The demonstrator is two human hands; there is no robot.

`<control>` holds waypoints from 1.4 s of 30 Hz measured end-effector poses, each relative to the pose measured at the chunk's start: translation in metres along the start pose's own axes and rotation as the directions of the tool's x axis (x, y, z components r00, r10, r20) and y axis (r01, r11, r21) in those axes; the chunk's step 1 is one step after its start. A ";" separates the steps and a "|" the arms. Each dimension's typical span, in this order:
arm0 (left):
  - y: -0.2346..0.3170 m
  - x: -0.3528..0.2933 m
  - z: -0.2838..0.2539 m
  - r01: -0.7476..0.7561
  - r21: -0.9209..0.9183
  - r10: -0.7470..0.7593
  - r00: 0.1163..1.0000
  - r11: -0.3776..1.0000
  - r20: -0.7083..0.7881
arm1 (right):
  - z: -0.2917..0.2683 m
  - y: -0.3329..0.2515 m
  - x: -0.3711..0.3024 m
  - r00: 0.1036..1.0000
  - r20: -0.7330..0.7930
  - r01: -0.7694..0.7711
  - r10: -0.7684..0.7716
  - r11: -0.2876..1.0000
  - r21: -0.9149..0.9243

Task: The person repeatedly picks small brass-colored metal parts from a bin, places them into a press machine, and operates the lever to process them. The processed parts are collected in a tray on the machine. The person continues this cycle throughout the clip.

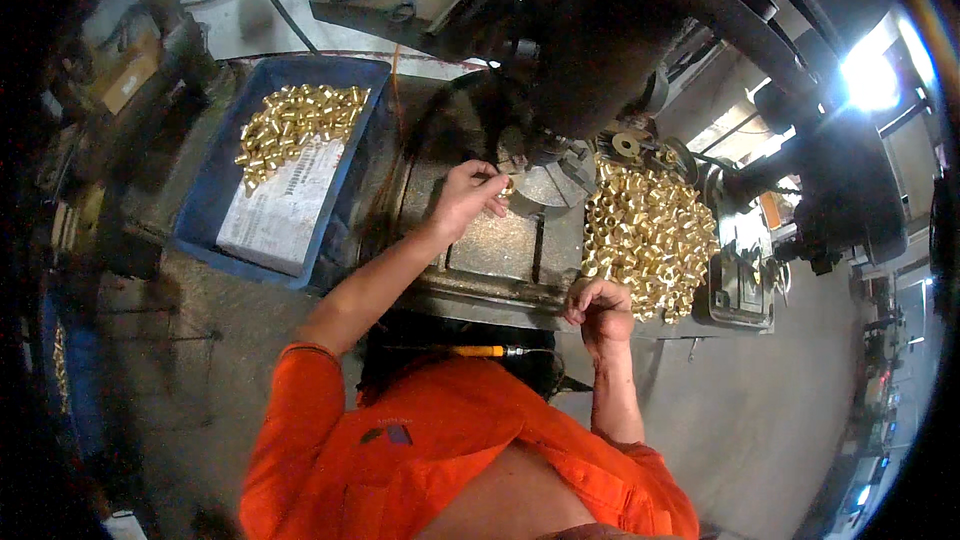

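Note:
My left hand is over the metal machine table, its thumb and fingers pinched on a small brass fitting. That fitting is close beside the round chuck under the dark machine head. At the table's front edge, my right hand is curled with its fingers together, and whatever may be in them is hidden. Just beyond it lies a large heap of brass fittings, spread along the right part of the table.
To the left stands a blue bin with more brass fittings and a white printed sheet. Behind is a tray with scissors-like tools. The dark machine head overhangs the table. A yellow handle shows below the front edge.

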State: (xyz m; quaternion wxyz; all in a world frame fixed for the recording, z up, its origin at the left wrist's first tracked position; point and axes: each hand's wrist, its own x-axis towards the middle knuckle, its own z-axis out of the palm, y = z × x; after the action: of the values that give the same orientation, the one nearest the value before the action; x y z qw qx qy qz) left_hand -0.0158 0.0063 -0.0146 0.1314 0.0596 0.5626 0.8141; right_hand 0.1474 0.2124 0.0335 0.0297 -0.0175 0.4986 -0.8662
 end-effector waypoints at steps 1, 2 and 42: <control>-0.003 0.001 0.002 -0.008 -0.013 0.008 1.000 1.000 -0.015 | -0.007 0.000 0.001 1.000 -0.010 0.008 -0.009 0.999 -0.039; -0.007 0.002 0.003 -0.016 -0.025 0.015 0.999 1.000 -0.031 | -0.013 -0.002 0.002 1.000 -0.018 0.015 -0.016 0.997 -0.078; -0.005 0.005 -0.004 0.028 -0.011 -0.029 1.000 1.000 -0.010 | 0.007 -0.090 0.017 0.319 0.155 0.875 -0.935 0.228 -0.428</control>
State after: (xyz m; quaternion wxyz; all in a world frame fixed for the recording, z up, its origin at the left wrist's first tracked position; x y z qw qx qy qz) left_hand -0.0211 0.0062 -0.0209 0.1404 0.0467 0.5594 0.8156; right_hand 0.1277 0.2503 0.1152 -0.5160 -0.2512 0.5754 -0.5827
